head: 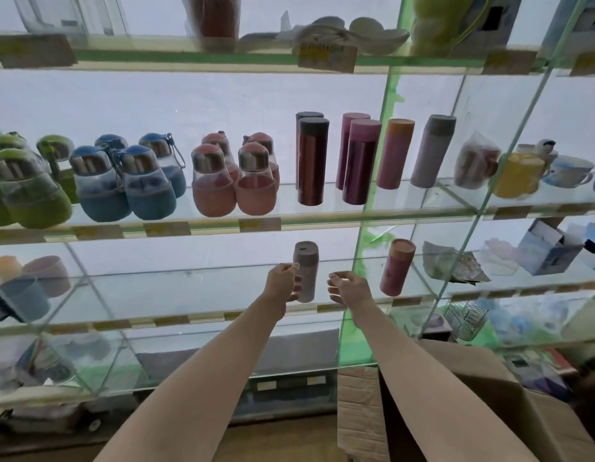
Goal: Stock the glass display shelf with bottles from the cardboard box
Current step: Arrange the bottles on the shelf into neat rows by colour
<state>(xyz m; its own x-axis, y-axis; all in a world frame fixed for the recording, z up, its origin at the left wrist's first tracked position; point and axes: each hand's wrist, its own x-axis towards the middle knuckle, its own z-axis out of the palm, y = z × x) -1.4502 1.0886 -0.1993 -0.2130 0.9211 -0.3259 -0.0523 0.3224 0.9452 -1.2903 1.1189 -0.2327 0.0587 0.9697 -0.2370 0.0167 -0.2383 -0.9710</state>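
Two bare forearms fill the lower middle of the view, reaching up toward the glass display shelf [202, 315]. Low on the right, just beside the right arm, the cardboard box [482, 388] is seen with its flaps open; what it contains cannot be made out, as the arm crosses in front of its opening.

On the shelf tier being reached, a grey bottle [305, 271] stands upright near the green-edged glass divider [372, 208]. It is held by the left hand [282, 283], whose fingers are curled round its left side. The right hand [349, 288] is kept just beside the bottle, apart from it, its fingers loosely curled and holding nothing. Beyond the divider a pink bottle [396, 266] with an orange cap stands on the same tier.

One tier higher, rows are set out from left to right — green squat bottles [29, 191], blue squat bottles [129, 181], pink squat bottles [232, 181], then tall flasks: two dark red flasks [312, 161], two magenta flasks [359, 161], one pink-and-orange flask [394, 153] and one pale grey flask [432, 151]. Mugs [519, 175] are seen further right, blurred.
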